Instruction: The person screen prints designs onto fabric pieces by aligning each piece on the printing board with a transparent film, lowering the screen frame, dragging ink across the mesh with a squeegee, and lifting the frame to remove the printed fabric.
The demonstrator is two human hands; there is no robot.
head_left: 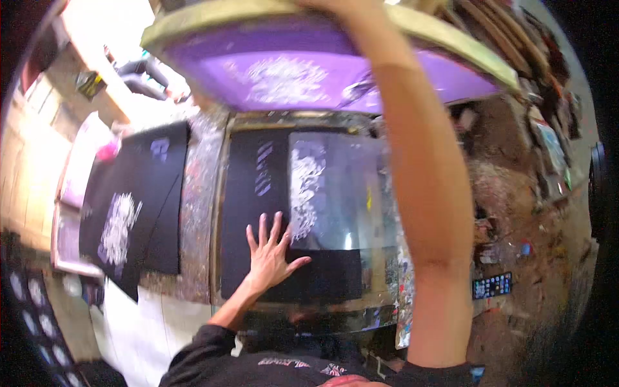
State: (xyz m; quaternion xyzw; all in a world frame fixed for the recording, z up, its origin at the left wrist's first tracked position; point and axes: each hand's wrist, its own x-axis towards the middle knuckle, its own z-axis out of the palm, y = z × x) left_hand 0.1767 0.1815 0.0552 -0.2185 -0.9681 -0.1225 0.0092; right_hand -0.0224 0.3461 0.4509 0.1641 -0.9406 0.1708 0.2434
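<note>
My left hand [269, 257] lies with spread fingers on a black cloth [255, 213] with pale printed marks. Its fingertips reach the lower left edge of a clear sheet [338, 193], under or on which a white pattern shows. My right arm stretches up to a screen frame [213, 24] with purple mesh, tilted up behind the cloth. At the top edge of the view my right hand [332, 5] is at the frame's rim, mostly cut off and blurred, its fingers hidden.
Another black cloth [151, 213] with white and purple prints lies at the left. A lit phone [492, 286] is at the right. Stacked boards [496, 32] stand at the upper right. Part of another person [145, 76] shows at the upper left.
</note>
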